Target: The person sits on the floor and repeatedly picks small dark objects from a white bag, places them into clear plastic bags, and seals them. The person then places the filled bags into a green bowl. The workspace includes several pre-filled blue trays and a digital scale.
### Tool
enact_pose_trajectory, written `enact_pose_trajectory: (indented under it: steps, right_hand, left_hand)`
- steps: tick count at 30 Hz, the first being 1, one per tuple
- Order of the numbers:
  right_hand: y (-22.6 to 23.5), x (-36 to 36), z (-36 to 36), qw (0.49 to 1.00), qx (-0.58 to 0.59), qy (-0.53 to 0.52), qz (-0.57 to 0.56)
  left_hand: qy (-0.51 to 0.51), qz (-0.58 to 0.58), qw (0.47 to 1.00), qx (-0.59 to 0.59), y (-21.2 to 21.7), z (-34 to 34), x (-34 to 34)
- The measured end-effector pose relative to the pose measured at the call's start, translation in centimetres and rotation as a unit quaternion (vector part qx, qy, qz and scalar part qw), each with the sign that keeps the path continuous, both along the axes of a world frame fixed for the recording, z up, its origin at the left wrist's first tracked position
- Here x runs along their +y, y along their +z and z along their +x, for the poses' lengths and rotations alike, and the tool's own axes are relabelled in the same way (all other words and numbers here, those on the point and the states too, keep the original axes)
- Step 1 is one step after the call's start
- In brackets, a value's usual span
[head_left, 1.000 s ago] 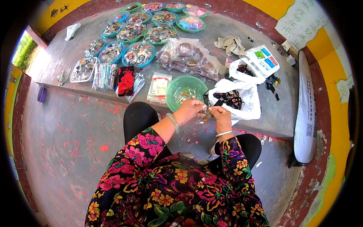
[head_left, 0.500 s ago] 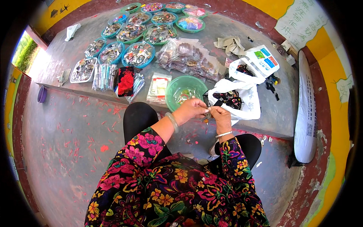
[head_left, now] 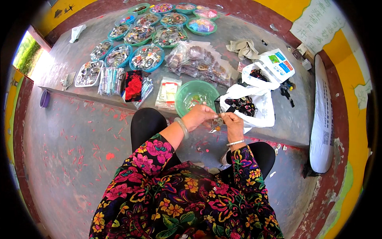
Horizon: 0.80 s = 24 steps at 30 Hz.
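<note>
My left hand (head_left: pixel 197 117) and my right hand (head_left: pixel 234 125) meet just in front of a green plastic bowl (head_left: pixel 185 85). Thumb and fingers of both are pinched on a small trinket with an orange bead (head_left: pixel 217 128), which dangles between them. Its upper part is hidden by my fingertips, so its exact kind is unclear. Inside the bowl lie a few small packaged pieces. Just beyond my right hand, an open white plastic bag (head_left: pixel 265 104) holds a heap of dark, cord-like trinkets (head_left: pixel 245 106).
Several basins of bagged trinkets (head_left: pixel 147 57) fill the raised concrete platform's far left. Nearer are clear bags of brown beads (head_left: pixel 199 59), a red-and-black pouch (head_left: pixel 133 86) and flat plastic packets (head_left: pixel 168 93). A second white bag (head_left: pixel 274 68) stands behind the first. A long silver package (head_left: pixel 320 119) leans at right.
The orange-bead trinket now hangs more in view below my fingers, with a pale piece showing beside it. Both hands keep their pinch and have barely moved.
</note>
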State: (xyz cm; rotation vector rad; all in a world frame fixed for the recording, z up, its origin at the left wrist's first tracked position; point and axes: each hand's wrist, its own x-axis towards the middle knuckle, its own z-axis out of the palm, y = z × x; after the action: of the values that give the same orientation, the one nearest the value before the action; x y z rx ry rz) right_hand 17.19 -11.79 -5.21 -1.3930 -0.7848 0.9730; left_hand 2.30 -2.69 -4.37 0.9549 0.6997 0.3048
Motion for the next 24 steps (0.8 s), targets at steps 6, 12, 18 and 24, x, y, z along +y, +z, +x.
enact_pose_trajectory:
  steps: [6, 12, 18, 24]
  right_hand:
    - [-0.1, 0.0, -0.1, 1.000, -0.016, 0.000, -0.005]
    - [-0.9, 0.3, -0.3, 0.999, 0.032, -0.024, 0.015]
    - [-1.1, 0.9, 1.1, 0.996, -0.026, -0.055, -0.067]
    - [0.9, 0.2, 1.3, 0.995, 0.056, -0.057, -0.060]
  left_hand:
    - [0.015, 0.023, 0.999, 0.023, 0.1, -0.4, -0.3]
    - [0.035, -0.007, 0.999, -0.033, -0.9, -0.7, -0.3]
    - [0.074, 0.051, 0.991, 0.101, -2.1, -1.7, 0.2]
    - [0.077, 0.160, 0.953, 0.245, -2.4, -2.5, 0.7]
